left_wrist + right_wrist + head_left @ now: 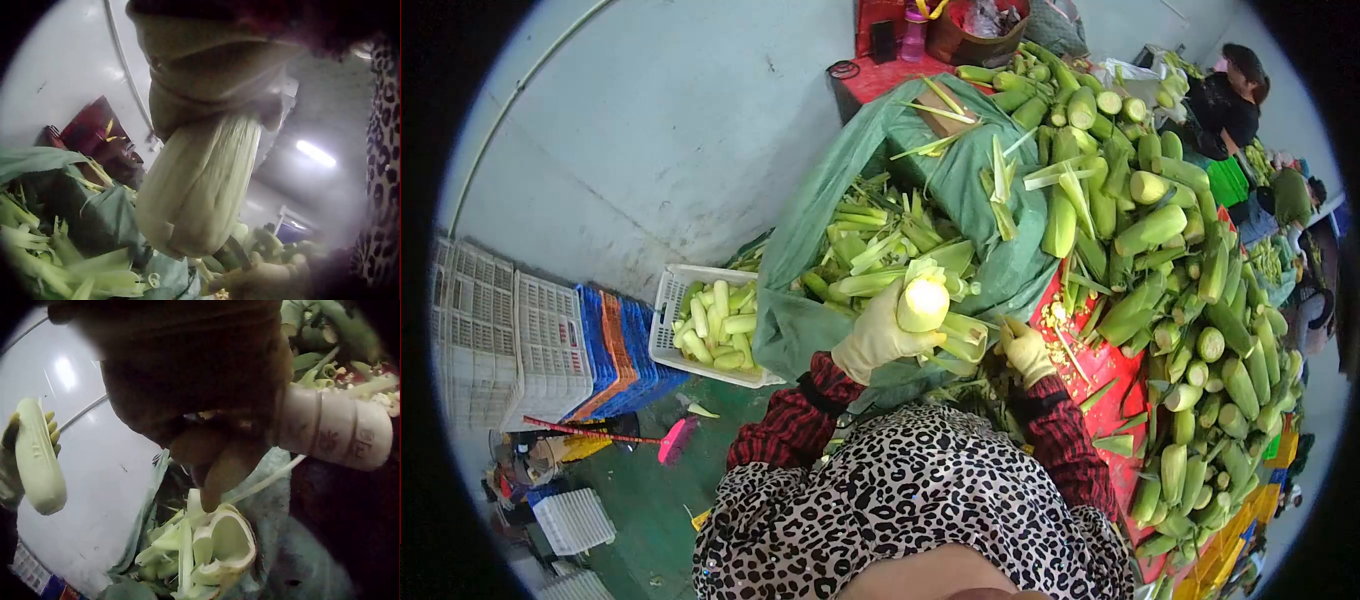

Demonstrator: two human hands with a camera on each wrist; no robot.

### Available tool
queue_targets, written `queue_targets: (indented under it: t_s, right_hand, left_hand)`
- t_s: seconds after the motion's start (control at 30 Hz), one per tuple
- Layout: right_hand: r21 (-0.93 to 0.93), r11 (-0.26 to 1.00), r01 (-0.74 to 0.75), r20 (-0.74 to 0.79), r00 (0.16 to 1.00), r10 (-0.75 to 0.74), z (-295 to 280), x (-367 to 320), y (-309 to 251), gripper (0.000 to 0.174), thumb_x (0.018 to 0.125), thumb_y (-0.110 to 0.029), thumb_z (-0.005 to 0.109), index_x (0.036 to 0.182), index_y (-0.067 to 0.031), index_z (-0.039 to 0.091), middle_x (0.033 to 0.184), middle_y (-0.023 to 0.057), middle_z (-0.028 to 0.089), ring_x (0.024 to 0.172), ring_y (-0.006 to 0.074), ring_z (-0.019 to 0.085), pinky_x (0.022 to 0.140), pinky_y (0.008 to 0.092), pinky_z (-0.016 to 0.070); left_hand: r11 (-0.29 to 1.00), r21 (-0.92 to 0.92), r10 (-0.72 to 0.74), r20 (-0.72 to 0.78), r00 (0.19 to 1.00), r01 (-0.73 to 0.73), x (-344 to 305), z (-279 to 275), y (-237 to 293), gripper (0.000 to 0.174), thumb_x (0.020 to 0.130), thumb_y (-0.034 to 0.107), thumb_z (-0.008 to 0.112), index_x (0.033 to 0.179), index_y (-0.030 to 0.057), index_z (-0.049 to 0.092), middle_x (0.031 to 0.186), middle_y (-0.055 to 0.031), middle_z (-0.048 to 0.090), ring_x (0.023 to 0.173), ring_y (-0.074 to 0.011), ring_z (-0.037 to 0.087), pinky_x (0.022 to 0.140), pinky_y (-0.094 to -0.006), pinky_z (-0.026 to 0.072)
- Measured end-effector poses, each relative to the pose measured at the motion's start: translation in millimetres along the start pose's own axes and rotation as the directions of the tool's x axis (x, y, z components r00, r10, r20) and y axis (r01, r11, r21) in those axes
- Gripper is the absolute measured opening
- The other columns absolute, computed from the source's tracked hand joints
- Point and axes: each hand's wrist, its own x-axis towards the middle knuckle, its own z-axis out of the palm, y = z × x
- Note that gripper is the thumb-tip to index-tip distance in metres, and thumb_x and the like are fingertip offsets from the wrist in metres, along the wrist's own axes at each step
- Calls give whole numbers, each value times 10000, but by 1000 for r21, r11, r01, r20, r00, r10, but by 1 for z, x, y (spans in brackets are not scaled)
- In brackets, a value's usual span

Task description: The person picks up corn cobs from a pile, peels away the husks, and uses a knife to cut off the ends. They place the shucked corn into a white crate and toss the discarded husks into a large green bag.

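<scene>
The ear of corn sat just right of centre in the head view, upper end toward the camera, in the gloved left hand, whose fingers were wrapped round it. The gloved right hand, curled, was near it at four o'clock. A green sack with loose husks inside opened toward eleven o'clock; a white crate of pale ears stood at nine, and a heap of green ears covered the red bench from one to four o'clock.

In the left wrist view, the ear hung downward from the left hand's grasp, and a dark blade showed at five o'clock.

In the right wrist view, the right hand gripped a pale, ringed handle that jutted toward three o'clock. A hollow husk lay at six, and the left hand held the ear at nine.
</scene>
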Motion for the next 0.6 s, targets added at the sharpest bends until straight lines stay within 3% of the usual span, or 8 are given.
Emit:
queue_targets:
  t_s: [0.1,0.17,0.23,0.27,0.37,0.47,0.53,0.6]
  right_hand:
    - [66,990,-127,77,989,122,3,-12,24,351,969,-349,526,1136,-75,669,659,54,650,483,129,551,427,273,418]
    - [304,911,-280,125,959,253,8,-24,35,354,970,-328,541,1098,-26,674,633,45,632,440,110,517,395,245,393]
    - [466,859,-212,70,977,203,15,-35,49,333,965,-292,561,1120,-14,657,604,45,610,408,99,499,378,228,379]
    - [510,816,-271,111,962,249,15,-40,51,326,967,-275,556,1155,-22,640,603,46,610,400,95,492,371,225,371]
    - [523,777,-352,150,935,322,14,-56,53,353,982,-248,522,1243,-18,584,655,53,641,394,76,452,365,220,348]
    - [499,789,-359,158,933,324,17,-64,51,338,980,-246,535,1226,-20,589,664,56,649,365,85,440,354,211,329]
    - [515,770,-376,203,927,316,23,-61,55,343,977,-250,546,1227,-18,585,687,60,656,375,88,457,343,212,344]
    - [500,775,-387,222,922,317,28,-60,53,348,976,-249,548,1233,-16,580,704,65,659,384,89,469,338,213,353]
  left_hand:
    - [990,123,-47,-124,991,62,-4,-31,-28,648,707,88,775,1281,0,488,1154,-90,626,1024,-142,603,910,-307,488]
    - [989,-113,-126,-299,946,96,-10,-56,-29,528,836,296,703,1239,14,512,1094,-112,646,973,-172,629,864,-332,518]
    - [911,-366,-361,-492,792,189,-23,-109,-65,538,891,435,639,1221,26,523,1068,-116,651,952,-191,638,832,-349,536]
    - [825,-537,-475,-487,733,178,-35,-125,-50,510,970,474,493,1247,47,517,1096,-84,619,950,-205,624,813,-371,523]
    - [724,-619,-479,-769,423,-305,-66,-224,-107,509,962,514,471,1224,82,532,1080,-76,631,965,-235,628,775,-441,525]
    - [744,-579,-567,-811,145,-334,-118,-273,-126,503,952,539,463,1222,120,534,1081,-69,639,943,-279,630,744,-498,519]
    - [780,-548,-540,-833,119,-302,-125,-271,-145,485,944,524,483,1222,129,532,1104,-74,633,918,-304,629,728,-503,517]
    - [968,-177,-223,-931,288,179,-133,-281,-227,442,962,460,486,1239,118,525,1119,-118,597,926,-327,609,754,-486,519]
